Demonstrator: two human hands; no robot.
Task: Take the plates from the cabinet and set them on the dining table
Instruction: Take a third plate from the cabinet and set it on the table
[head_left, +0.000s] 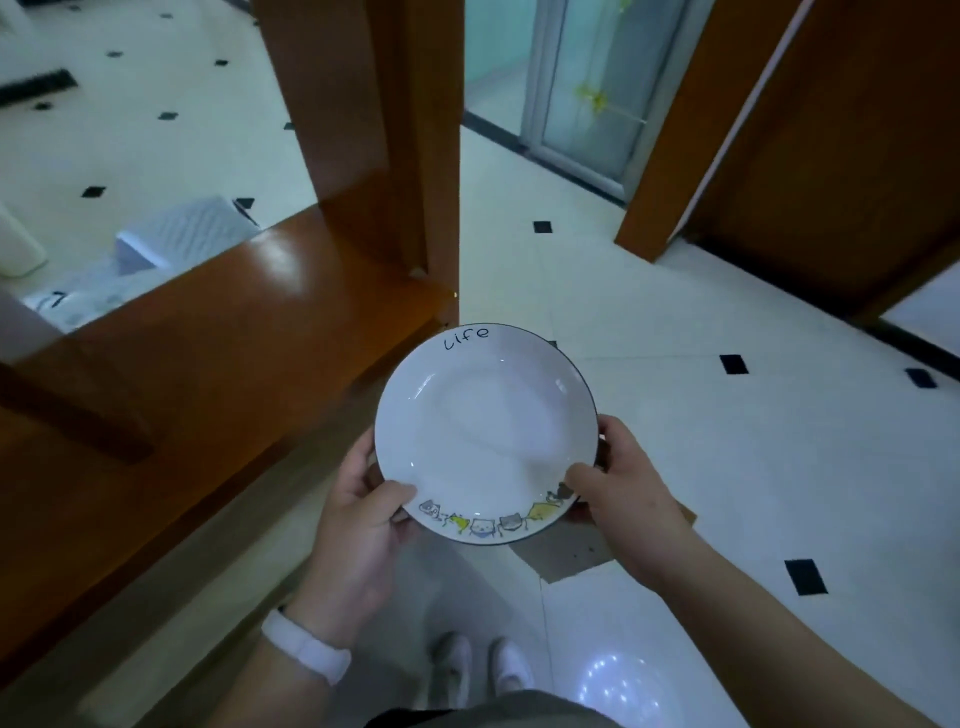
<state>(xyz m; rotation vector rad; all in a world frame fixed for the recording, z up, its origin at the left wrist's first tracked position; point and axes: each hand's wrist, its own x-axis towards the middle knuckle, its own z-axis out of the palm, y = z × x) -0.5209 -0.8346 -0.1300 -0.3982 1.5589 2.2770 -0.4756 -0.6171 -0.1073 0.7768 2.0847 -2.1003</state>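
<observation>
Both hands are closed on one plate (485, 434), carried level in front of the body above the floor. The left hand (358, 525) clamps the near-left rim with the thumb lying on top and the fingers curled beneath; the right hand (626, 483) does the same at the near-right rim, its thumb resting beside the cartoon figures. That two-sided grip looks firm and balanced.

The plate is round and shallow, glazed white and glossy, with a thin dark line around its edge, the word "Life" handwritten on the far rim and a row of small coloured cat-like drawings along the near rim. It appears to be ceramic, so hard, smooth and likely slippery at the glaze.

A pale wristband (306, 652) sits on the left wrist. Below, light shoes (480, 667) stand on the floor (675, 322), polished white tiles with small black diamond insets. To the left runs a lacquered wooden partition (223, 332), reddish-brown and reflective, with an upright post (363, 130). Wooden door frames stand at far right.

Judging from this, the carrying step is in hand: the plate is out of the cabinet and no dining surface is in view. The next move calls for walking on to it with the plate kept level, then lowering it flat before loosening the thumbs.
</observation>
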